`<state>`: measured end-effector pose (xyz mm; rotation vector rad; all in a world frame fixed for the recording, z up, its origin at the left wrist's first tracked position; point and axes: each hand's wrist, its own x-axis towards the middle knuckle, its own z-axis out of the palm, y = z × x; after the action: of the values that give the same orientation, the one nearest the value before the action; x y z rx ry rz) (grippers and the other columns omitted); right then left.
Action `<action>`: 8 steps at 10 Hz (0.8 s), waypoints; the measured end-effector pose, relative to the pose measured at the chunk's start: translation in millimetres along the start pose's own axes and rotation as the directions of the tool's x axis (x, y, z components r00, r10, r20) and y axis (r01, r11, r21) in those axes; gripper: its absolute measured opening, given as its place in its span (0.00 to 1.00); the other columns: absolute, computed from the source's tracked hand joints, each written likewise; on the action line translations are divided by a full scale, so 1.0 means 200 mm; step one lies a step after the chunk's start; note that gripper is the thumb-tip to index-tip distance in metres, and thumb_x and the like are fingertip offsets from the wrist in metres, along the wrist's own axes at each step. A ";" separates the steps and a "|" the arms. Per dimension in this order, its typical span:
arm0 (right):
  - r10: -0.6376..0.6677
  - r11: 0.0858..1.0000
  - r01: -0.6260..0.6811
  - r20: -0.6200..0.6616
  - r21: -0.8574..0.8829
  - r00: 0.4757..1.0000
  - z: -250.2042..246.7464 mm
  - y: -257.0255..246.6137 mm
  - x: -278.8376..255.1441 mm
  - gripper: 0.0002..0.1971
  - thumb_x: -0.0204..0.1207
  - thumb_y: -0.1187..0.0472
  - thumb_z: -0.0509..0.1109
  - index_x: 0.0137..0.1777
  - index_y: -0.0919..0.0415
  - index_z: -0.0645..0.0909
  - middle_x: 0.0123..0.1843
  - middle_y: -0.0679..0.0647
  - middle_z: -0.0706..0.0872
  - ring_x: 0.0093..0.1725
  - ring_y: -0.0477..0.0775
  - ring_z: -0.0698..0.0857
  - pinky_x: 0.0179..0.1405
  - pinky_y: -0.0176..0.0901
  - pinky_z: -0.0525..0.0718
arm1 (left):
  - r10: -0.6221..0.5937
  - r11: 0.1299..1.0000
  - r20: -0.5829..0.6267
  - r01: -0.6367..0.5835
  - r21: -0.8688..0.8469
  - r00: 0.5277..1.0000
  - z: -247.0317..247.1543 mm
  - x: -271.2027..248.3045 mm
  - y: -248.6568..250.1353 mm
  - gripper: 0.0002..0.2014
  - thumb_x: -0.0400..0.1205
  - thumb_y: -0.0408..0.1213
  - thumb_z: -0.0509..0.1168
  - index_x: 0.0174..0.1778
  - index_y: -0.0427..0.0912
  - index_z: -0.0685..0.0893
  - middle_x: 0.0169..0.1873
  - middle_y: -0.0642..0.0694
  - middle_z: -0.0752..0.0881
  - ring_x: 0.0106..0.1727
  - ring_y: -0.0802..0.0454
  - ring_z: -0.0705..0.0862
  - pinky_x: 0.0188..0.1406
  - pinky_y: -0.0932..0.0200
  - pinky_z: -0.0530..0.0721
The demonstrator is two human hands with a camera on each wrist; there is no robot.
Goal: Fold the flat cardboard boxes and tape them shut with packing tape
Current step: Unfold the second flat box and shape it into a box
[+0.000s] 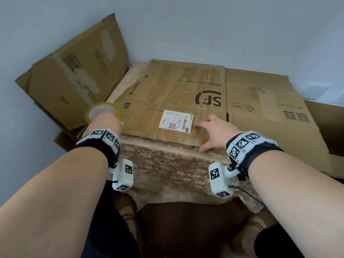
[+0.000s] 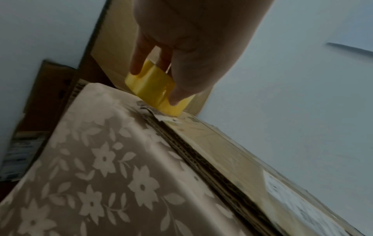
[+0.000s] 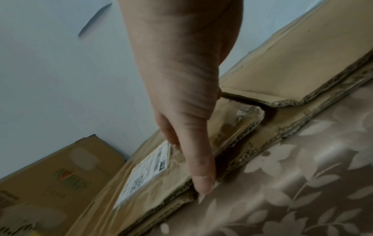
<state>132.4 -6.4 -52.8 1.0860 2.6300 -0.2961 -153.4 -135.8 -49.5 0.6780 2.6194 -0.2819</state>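
A flat SF Express cardboard box (image 1: 167, 90) with a white shipping label lies on the table. My left hand (image 1: 106, 118) grips a yellowish roll of packing tape (image 1: 101, 108) at the box's near left corner. In the left wrist view its fingers curl round the roll (image 2: 157, 89), which touches the cardboard edge (image 2: 222, 151). My right hand (image 1: 212, 133) rests spread on the box's near flap just right of the label. Its fingers lie on top and its thumb (image 3: 201, 178) sits against the flap's near edge (image 3: 171, 188). A small blue bit shows under the palm.
A second flat box (image 1: 270, 101) lies to the right and overhangs the table. More flattened cardboard (image 1: 74, 81) leans on the wall at the left. A floral tablecloth (image 1: 167, 168) hangs over the near edge, with a dark chair seat (image 1: 186, 229) below.
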 end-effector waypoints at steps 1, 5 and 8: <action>-0.025 0.997 0.024 -0.009 -0.078 1.000 0.01 -0.02 0.00 0.51 0.59 0.38 0.80 0.81 0.41 0.59 0.65 0.52 0.69 0.55 0.53 0.80 0.42 0.45 0.84 | -0.068 0.997 0.025 0.067 0.041 0.997 -0.03 0.04 -0.06 0.09 0.82 0.30 0.63 0.36 0.32 0.74 0.33 0.38 0.76 0.38 0.42 0.76 0.45 0.51 0.76; -0.074 0.976 0.067 -0.025 -0.207 0.997 0.04 -0.05 0.01 0.49 0.63 0.36 0.76 0.82 0.39 0.54 0.72 0.52 0.66 0.55 0.54 0.80 0.42 0.47 0.86 | 0.040 0.990 -0.262 -0.073 -0.120 0.964 0.09 0.02 -0.19 0.15 0.84 0.34 0.59 0.63 0.31 0.81 0.43 0.42 0.72 0.43 0.46 0.71 0.42 0.54 0.73; -0.074 0.973 0.060 -0.056 -0.224 0.996 0.04 -0.09 -0.01 0.44 0.66 0.42 0.76 0.79 0.44 0.57 0.69 0.53 0.67 0.55 0.56 0.79 0.42 0.48 0.85 | 0.115 0.987 -0.234 -0.138 -0.082 0.965 0.08 0.08 -0.18 0.13 0.83 0.29 0.60 0.59 0.27 0.82 0.42 0.39 0.75 0.42 0.44 0.73 0.48 0.52 0.77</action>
<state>122.9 -22.7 -57.1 0.9487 2.6805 0.0212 -179.8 -165.0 -67.1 0.8872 2.7686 -0.0382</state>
